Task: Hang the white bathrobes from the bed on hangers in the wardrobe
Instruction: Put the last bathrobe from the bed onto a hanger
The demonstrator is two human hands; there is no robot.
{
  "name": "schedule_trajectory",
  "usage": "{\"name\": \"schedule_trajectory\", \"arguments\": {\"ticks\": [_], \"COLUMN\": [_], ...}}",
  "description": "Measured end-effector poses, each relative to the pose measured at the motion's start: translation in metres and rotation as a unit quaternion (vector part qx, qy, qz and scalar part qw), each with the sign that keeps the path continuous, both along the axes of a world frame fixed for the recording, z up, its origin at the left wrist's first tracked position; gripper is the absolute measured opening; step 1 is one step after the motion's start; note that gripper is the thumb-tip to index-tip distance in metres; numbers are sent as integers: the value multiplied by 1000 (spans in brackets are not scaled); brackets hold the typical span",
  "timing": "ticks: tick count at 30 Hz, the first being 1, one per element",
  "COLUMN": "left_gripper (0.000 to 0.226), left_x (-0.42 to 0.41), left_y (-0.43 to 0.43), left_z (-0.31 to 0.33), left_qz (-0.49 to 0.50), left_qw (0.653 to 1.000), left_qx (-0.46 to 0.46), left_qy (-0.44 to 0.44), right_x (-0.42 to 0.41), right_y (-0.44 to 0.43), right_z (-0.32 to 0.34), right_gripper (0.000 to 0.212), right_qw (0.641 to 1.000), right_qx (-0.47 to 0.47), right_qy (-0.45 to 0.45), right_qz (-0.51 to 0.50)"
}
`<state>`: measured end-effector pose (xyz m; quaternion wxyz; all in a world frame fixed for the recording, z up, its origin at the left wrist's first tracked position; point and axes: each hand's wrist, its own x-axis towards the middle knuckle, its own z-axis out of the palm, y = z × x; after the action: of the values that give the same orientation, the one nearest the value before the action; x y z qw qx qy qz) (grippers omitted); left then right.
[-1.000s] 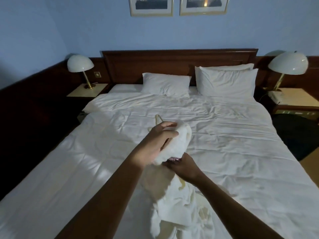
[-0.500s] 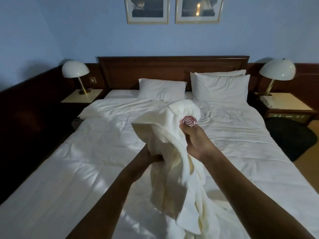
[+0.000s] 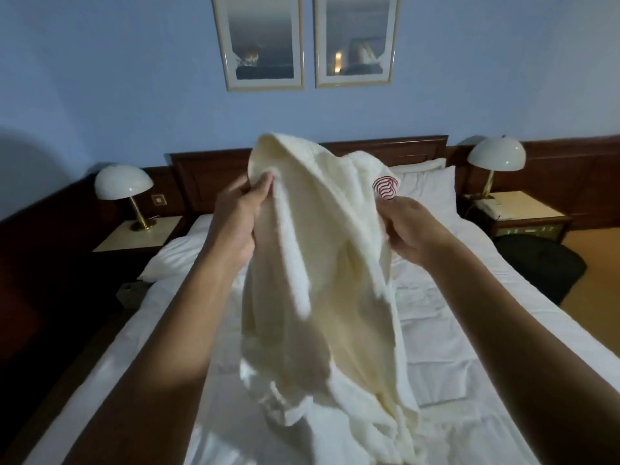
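raised higher, bathrobe (image 3: 322, 263) (held up) hangs between left hand (image 3: 235, 223) and right hand (image 3: 407, 226).

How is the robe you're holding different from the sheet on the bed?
The bathrobe looks creamy; the sheet looks whiter. The bathrobe hangs in the air, held by the left hand and right hand; the sheet lies spread flat below it. The bathrobe has a red swirl badge; the sheet shows none. Both are pale, rumpled cloth.
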<state>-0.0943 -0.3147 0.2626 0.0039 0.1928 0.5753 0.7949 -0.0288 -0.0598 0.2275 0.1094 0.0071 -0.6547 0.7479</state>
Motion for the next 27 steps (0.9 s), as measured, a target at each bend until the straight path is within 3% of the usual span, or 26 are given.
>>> {"name": "schedule_trajectory", "arguments": {"ticks": [1,4,8,10,13,16,18,20,23,24,25,27], "left_gripper": [19,29,81,72,20,24,25,23,20,21,22,20], "left_x": [-5,-17,-27,-19,-1,9,11,11,12,15,18,25], "left_y": [-10,-31,-40,-34,-18,-3,1,2,0,1,5,14], "left_z": [7,-1,-47,-63,-82,-91,-90,-89,-86,-84,-83,-79], "left_qz": [-4,-26,-77,-97,-138,-104,-60,-4,29,18,6,-9], "left_qw": [1000,993,975,964,940,907,912,915,919,914,908,902], "left_qx": [-7,-95,-209,-246,-312,-394,-384,-375,-361,-367,-375,-380], "left_qy": [21,71,8,-6,15,103,133,145,158,170,186,205], "right_x": [-4,-6,1,9,23,31,30,31,33,34,33,28], "right_y": [-5,-22,-34,-44,-61,-70,-69,-63,-56,-59,-63,-70], "right_z": [-6,-37,-88,-100,-96,-95,-104,-109,-99,-91,-86,-79], "right_gripper": [36,42,48,54,54,58,33,13,11,26,40,37], "right_qw": [1000,981,944,936,956,918,879,868,901,908,907,882], "right_qx": [-1,117,233,260,271,385,465,480,420,412,419,470], "right_qy": [-15,-128,-184,-159,-73,-81,-59,-42,-39,-31,-17,-5], "right_qz": [-13,-85,-145,-175,-86,-48,-82,-118,-99,-65,-34,-32]}}
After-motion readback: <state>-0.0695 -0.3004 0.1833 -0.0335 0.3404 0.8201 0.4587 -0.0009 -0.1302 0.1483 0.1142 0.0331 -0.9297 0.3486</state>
